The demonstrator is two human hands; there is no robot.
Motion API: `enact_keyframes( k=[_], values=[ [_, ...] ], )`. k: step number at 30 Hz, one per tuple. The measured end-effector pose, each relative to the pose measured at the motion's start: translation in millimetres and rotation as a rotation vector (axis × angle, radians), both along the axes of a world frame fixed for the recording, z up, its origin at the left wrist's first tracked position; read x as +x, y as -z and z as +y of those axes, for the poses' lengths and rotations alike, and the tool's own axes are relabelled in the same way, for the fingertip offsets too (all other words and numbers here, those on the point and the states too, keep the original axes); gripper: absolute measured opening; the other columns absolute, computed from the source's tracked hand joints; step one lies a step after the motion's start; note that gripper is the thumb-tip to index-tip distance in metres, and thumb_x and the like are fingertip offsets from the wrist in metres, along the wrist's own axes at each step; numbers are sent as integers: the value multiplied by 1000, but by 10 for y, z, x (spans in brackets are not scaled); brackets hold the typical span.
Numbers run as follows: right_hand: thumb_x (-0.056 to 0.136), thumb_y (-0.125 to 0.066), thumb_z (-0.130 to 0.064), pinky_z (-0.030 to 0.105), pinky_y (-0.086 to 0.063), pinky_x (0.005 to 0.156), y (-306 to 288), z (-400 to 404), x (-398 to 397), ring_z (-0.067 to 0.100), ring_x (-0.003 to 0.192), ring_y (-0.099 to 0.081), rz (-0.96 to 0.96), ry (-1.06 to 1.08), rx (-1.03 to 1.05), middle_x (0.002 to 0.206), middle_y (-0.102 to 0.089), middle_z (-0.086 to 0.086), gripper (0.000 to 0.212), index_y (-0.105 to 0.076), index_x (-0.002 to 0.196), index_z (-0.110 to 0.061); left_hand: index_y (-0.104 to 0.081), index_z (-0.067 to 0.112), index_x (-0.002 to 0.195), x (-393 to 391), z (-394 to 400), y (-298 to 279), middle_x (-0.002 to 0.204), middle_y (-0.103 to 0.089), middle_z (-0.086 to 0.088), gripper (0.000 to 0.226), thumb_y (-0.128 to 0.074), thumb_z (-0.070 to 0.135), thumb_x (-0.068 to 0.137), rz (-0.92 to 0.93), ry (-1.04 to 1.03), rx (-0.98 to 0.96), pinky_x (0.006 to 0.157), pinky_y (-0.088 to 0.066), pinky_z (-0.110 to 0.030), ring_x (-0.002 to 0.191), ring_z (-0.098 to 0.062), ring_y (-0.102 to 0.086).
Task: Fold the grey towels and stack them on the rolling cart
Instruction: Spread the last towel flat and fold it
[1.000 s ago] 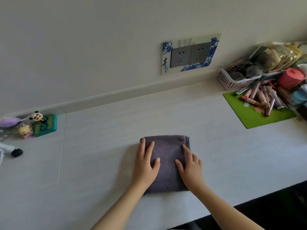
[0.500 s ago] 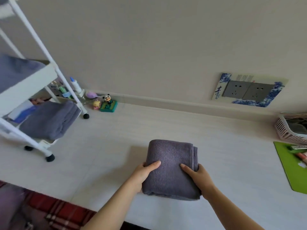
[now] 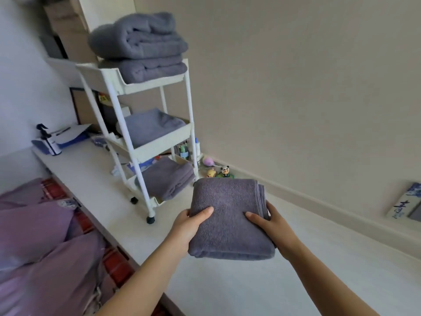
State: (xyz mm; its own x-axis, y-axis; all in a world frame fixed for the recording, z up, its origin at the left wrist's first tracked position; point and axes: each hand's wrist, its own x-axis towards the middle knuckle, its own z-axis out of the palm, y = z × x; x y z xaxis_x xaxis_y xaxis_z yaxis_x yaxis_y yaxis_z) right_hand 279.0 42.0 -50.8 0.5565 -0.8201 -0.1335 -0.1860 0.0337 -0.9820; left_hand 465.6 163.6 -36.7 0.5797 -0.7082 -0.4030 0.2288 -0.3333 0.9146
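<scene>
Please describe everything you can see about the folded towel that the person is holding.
The folded grey towel looks like soft terry cloth, dark grey with a slight purple tint. It is folded into a thick rectangle; layered edges show along its right side and a rounded fold along its near edge. It is held above the white counter, roughly level. The left hand and right hand grip its sides, thumbs on top.

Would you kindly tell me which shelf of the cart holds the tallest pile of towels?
The top shelf of the cart: its towels pile well above the rim, while the middle shelf and bottom shelf each hold a lower pile.
</scene>
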Motion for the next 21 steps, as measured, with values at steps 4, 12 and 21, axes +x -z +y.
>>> enact_keyframes(
  k=[4,12,21],
  values=[
    [72,-80,-33,32,-56,80,-485,-144,457,16,94,-68,-124,-100,-4,113,-67,0,67,-47,130,-28,-58,14,109,351,-13,-462,103,-66,-3,46,-77,38,75,-48,-84,-114,80,-53,-36,93,-23,-64],
    [73,-77,-30,36,-52,87,-1254,-613,1330,19,100,-66,-178,-218,-77,114,-66,2,60,-53,127,-20,-63,10,108,1199,-336,-1087,106,-69,-8,69,-83,51,57,-58,-206,-282,89,-53,-46,96,-28,-66],
    [73,-71,-33,37,-49,84,-1554,-1207,2134,22,102,-53,-106,-272,39,114,-59,4,44,-63,115,-23,-47,5,132,1785,-863,-1248,130,-55,-11,76,-77,42,73,-2,-488,-418,100,-45,-50,116,-34,-54]
  ],
)
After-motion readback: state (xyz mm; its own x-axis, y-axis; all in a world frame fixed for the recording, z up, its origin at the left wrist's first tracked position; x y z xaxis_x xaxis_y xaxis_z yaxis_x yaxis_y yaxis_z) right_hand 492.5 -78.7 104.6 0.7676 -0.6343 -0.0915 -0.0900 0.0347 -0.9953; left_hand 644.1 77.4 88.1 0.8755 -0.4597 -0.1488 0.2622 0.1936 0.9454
